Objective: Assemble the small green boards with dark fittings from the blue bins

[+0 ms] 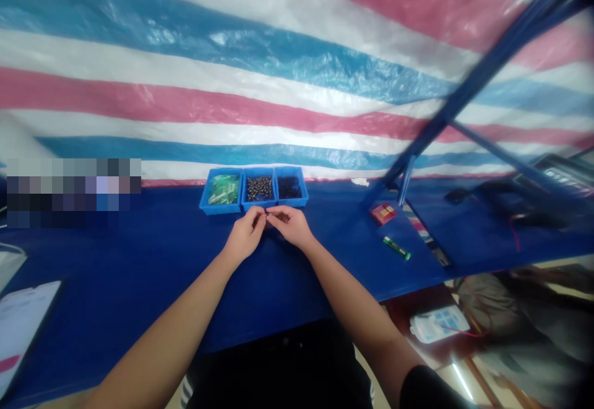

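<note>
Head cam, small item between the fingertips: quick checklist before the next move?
1. Left hand and right hand in view, fingertips together: ok.
2. Identity of the small item between them: cannot tell, too small.
3. Three blue plastic trays upright on the blue tabletop: ok.
4. Green pieces in the left tray: ok.
5. Identity of the black pieces in the right tray: cannot tell, too dark.

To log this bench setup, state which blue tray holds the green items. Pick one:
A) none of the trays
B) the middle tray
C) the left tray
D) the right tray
C. The left tray holds the green items, while the middle tray shows dark pieces and the right tray black ones.
</note>
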Demonstrator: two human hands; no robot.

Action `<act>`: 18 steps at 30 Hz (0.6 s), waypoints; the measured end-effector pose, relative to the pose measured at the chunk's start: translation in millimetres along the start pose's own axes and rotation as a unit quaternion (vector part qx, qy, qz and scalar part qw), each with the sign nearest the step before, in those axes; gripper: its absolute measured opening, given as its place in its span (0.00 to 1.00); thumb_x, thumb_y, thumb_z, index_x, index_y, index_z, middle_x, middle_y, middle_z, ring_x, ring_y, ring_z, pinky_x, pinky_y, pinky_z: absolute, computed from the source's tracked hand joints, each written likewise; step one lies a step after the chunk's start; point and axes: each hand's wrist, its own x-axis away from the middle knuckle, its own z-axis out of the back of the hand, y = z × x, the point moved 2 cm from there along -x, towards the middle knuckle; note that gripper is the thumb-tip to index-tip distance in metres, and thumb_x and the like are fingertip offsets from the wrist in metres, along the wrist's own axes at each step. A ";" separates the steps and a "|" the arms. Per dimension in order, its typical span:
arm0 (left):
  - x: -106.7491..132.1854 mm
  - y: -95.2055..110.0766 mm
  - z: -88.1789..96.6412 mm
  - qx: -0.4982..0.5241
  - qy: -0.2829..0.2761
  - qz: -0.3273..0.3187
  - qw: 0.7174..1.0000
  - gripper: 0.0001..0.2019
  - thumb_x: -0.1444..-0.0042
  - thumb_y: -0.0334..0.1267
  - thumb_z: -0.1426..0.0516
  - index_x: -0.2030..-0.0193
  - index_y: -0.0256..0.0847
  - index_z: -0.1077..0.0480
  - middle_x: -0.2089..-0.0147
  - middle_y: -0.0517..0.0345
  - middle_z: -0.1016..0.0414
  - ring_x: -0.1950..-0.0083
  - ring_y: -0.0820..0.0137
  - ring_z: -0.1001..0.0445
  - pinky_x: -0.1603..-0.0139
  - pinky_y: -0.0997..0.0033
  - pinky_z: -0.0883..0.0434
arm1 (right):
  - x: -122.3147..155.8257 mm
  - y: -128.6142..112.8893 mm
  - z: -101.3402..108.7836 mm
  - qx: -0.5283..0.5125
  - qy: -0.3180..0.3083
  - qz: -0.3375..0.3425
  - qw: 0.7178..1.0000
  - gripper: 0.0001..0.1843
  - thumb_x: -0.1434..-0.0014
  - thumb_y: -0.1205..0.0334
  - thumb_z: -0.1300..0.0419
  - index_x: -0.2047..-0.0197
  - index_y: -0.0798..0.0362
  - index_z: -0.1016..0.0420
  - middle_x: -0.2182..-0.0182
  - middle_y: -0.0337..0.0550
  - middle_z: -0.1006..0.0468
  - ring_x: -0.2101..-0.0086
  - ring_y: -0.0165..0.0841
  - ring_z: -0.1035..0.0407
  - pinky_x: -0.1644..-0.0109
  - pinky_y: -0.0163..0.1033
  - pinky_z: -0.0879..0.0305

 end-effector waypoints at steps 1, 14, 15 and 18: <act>0.1 0.0 -0.1 0.002 0.001 0.002 1.000 0.13 0.37 0.48 0.52 0.60 0.43 0.34 0.68 0.60 0.26 0.67 0.69 0.27 0.62 0.71 0.31 | 0.0 0.5 -0.1 0.007 0.000 0.002 1.000 0.15 0.45 0.54 0.36 0.56 0.52 0.21 0.61 0.43 0.18 0.61 0.34 0.23 0.52 0.41 0.26; -0.3 -2.5 0.0 -0.006 0.020 0.010 1.000 0.15 0.37 0.51 0.51 0.60 0.42 0.32 0.69 0.60 0.25 0.68 0.70 0.26 0.63 0.73 0.31 | 0.0 3.9 -0.5 0.012 -0.005 0.014 1.000 0.17 0.44 0.52 0.37 0.54 0.51 0.22 0.60 0.43 0.18 0.61 0.34 0.23 0.52 0.40 0.26; -0.3 -2.6 -0.1 -0.008 0.021 0.009 1.000 0.15 0.37 0.51 0.52 0.60 0.42 0.32 0.69 0.60 0.25 0.69 0.70 0.26 0.63 0.73 0.31 | 0.7 3.1 -1.0 0.006 -0.005 0.017 1.000 0.17 0.44 0.52 0.37 0.54 0.51 0.22 0.60 0.43 0.18 0.61 0.34 0.23 0.52 0.40 0.26; -0.6 -1.7 -0.4 -0.016 0.019 -0.003 1.000 0.15 0.36 0.49 0.52 0.63 0.42 0.32 0.71 0.61 0.26 0.70 0.71 0.27 0.64 0.74 0.32 | 2.5 0.3 -0.6 0.023 -0.004 0.026 0.999 0.15 0.44 0.54 0.37 0.55 0.51 0.22 0.60 0.44 0.18 0.60 0.35 0.23 0.51 0.41 0.27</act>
